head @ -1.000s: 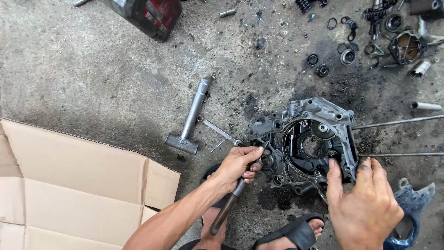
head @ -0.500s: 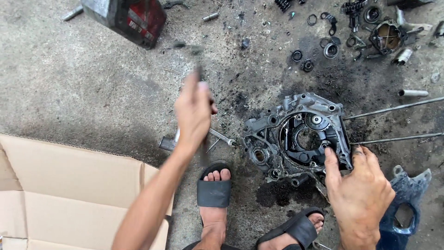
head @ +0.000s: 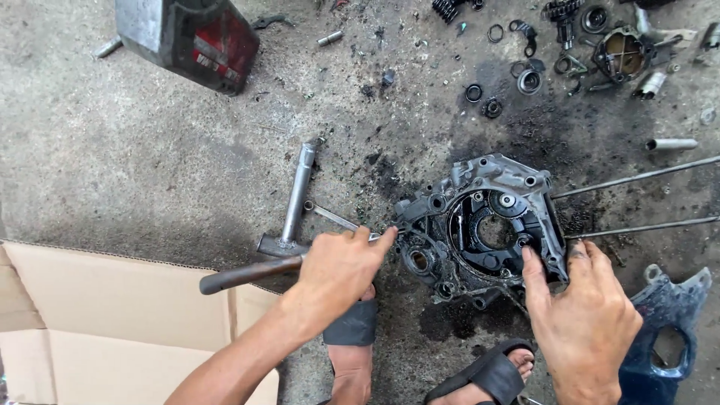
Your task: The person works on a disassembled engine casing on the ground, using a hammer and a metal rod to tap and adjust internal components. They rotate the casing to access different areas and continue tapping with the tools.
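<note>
— What's closest to you?

— My sandals [head: 491, 375] on the concrete floor [head: 135, 165], and a flattened cardboard box [head: 97, 330] at my left. Just above them are my hands, well apart. My left hand [head: 337, 274] is clamped on a dark tool handle [head: 247, 274] that sticks out to the left; its working end is hidden under my fingers, right at the edge of the casing.

— And the right?

— My right hand [head: 585, 322] lies spread, fingers pressing the near right rim of the engine casing [head: 487, 221], gripping nothing. A blue metal part [head: 664, 341] lies beside it.

— How does the casing handle?

— I judge it heavy, rigid cast metal, oily and black, so slippery. The outer rim and bolt lugs look like the safest hold. It lies flat on the floor in a grease stain, just ahead of my feet.

— Beyond that?

— A T-shaped socket wrench [head: 295, 199] to the left, two thin rods [head: 637, 202] running right, then scattered bearings and small parts [head: 570, 52], and a grey and red box [head: 187, 37] at far left.
</note>
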